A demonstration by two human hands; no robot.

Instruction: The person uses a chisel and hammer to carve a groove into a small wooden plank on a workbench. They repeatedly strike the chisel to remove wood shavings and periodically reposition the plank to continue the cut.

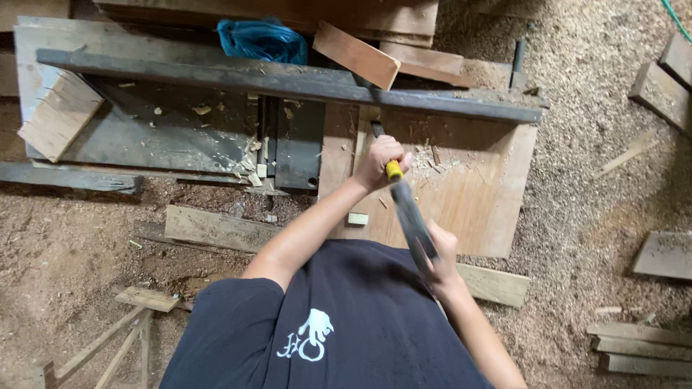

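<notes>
— Chisel with the yellow collar and dark steel blade point(391, 167): where is it right now?

— Upright over the reddish-brown wooden board point(461, 194), tip down near the board's far edge, just this side of the long dark grey plank point(288, 81) that runs across the bench point(180, 137).

— Start at the left for me. What lies there?

— A pale square offcut of wood point(61, 115) sits tilted on the bench's left end. Further along, light wood chips point(252, 162) are scattered over the dark surface. Behind the plank there is a crumpled blue plastic bag point(263, 39), and beside it a slanted reddish wooden offcut point(355, 54).

— And the hands?

— The left hand point(382, 162) is wrapped tightly round the chisel's handle, fingers closed just above the yellow collar. The right hand point(438, 256), nearer the body, is closed round the handle of a dark-headed hammer point(412, 216), whose head is raised just behind the chisel's end; I cannot tell whether it touches.

— Anything on the right?

— Sawdust point(577, 180) covers the floor, with pale wooden slats point(638, 346) stacked at the lower right.
</notes>
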